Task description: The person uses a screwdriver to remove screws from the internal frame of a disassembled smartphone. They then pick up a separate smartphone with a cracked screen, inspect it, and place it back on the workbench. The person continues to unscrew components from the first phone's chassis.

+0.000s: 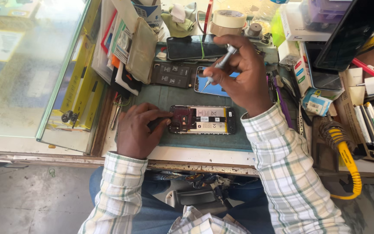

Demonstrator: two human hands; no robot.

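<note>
At the far left a glass pane [31,65] runs along the left edge of the worktop [204,155], with yellow boxes [83,82] behind it. Beside it, the left hand [137,130] lies near the front edge, its fingers pressed together and bearing on the left end of an opened phone [202,120]. This phone lies flat on a dark green mat [174,96], parallel to the front edge, back cover off, with its circuit board and a pale battery bare.

Judging by that, the opening is done and the inner parts are only now being worked; the board and battery sit in place, so most of the inside work seems left.

Behind the phone, toward the back edge, lie a black flat part [172,74], a dark phone [191,47], a blue-screened phone [215,86] and a roll of tape [227,21]. The right hand [243,73] hovers above these, pinching a slim silver screwdriver [219,65] between thumb and fingers, tip down and clear of the opened phone.

At the right edge, a yellow coiled cord [347,160] hangs down.

Any screws are too small to make out, the screwdriver tip is unclear, and the right-hand clutter is cut off.
</note>
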